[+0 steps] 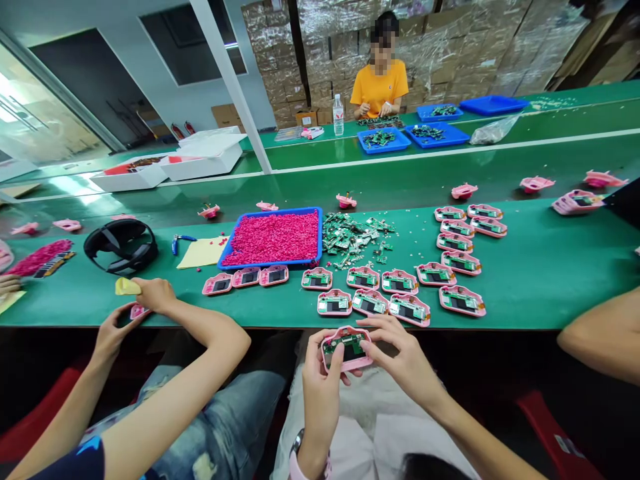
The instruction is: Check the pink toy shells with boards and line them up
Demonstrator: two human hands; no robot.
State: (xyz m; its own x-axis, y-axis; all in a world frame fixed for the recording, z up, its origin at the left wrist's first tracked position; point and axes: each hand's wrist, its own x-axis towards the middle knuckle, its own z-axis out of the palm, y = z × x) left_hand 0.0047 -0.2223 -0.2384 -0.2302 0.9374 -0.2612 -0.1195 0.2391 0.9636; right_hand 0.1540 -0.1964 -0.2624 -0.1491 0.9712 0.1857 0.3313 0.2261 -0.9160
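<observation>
My left hand (320, 373) grips a pink plastic casing (349, 365) just in front of the table edge, over my lap. Its thumb lies across the green circuit board (357, 341) inside the casing. At the right end of the same casing, my right hand (400, 350) has its thumb against the board's side and its fingers over the top edge. Beyond my hands, several pink casings with boards (370, 302) lie face up on the green table (280, 307). More of these form a column (461, 262) to the right.
A blue tray (320, 250) of small magenta parts stands beside a pile of small boards (353, 233). On my left a co-worker's hands (155, 297) hold a pink piece and something yellow. A black headset (120, 247) lies farther back. Pink shells (346, 200) line the conveyor belt. Another person sits opposite.
</observation>
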